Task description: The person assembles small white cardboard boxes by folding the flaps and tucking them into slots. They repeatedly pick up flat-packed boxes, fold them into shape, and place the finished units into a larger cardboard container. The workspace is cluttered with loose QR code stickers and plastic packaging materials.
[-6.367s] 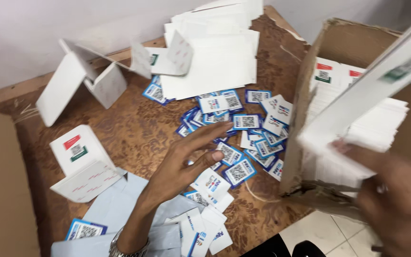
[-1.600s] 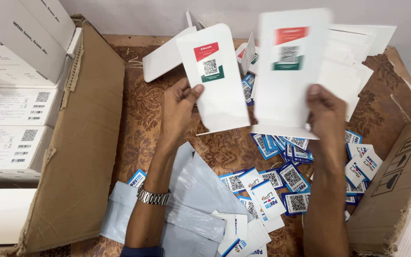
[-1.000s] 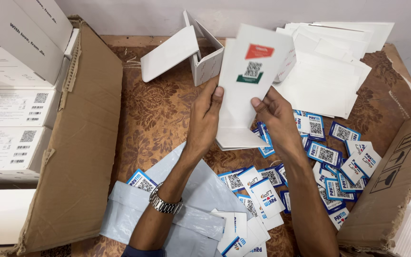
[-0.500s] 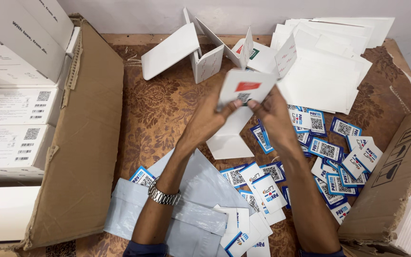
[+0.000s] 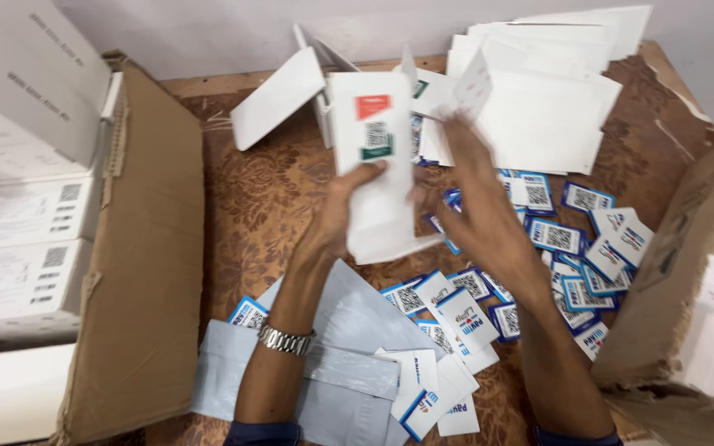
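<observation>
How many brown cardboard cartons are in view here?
2: one brown carton at the left edge, white boxes stacked inside it, and one brown carton at the right edge, holding white cards. Others could sit outside the frame.

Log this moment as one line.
left hand: grips white folder upright | right hand: open, beside folder, blurred | below: blue cards on brown table

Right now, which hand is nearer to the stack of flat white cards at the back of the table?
Right. The right hand has its fingertips at the stack of flat white cards, at its front left edge. The left hand grips a folded white card farther left.
</observation>
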